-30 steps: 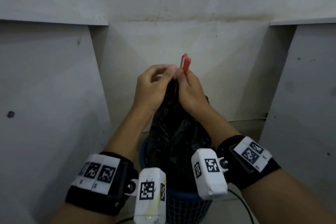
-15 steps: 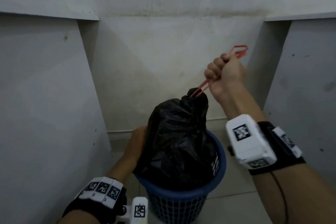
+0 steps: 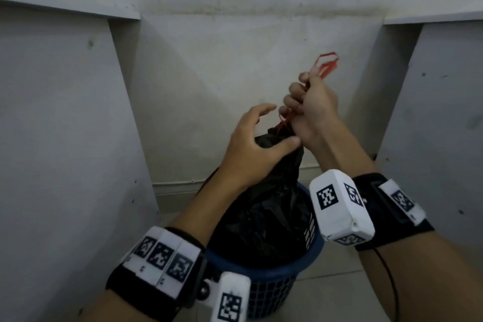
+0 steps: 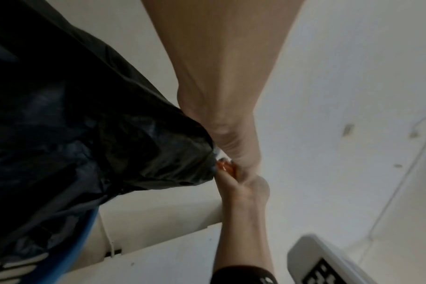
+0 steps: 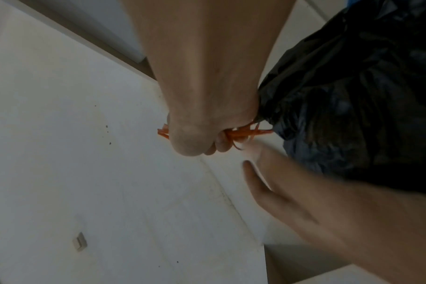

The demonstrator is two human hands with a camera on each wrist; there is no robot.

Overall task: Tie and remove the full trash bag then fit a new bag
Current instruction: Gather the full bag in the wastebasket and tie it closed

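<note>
A full black trash bag [image 3: 266, 204] stands in a blue mesh basket [image 3: 287, 266], its neck gathered at the top. My right hand [image 3: 311, 104] grips the red drawstring [image 3: 325, 64] in a fist just above the neck, and loops of the string stick out past the knuckles. The right wrist view shows that fist [image 5: 202, 134] closed on the drawstring [image 5: 241, 132] where it leaves the bag [image 5: 353, 96]. My left hand [image 3: 271, 128] is at the neck with its thumb touching the plastic and its fingers spread loosely, gripping nothing.
Grey cabinet panels stand close on the left [image 3: 65, 138] and right [image 3: 444, 125], with a pale wall [image 3: 235, 47] behind the basket. Pale floor tiles [image 3: 339, 290] show in front right. A black cable hangs from my right wrist band.
My left hand rose from low beside the bag up to its neck. My right hand, still gripping the drawstring, came down and left toward the bag.
</note>
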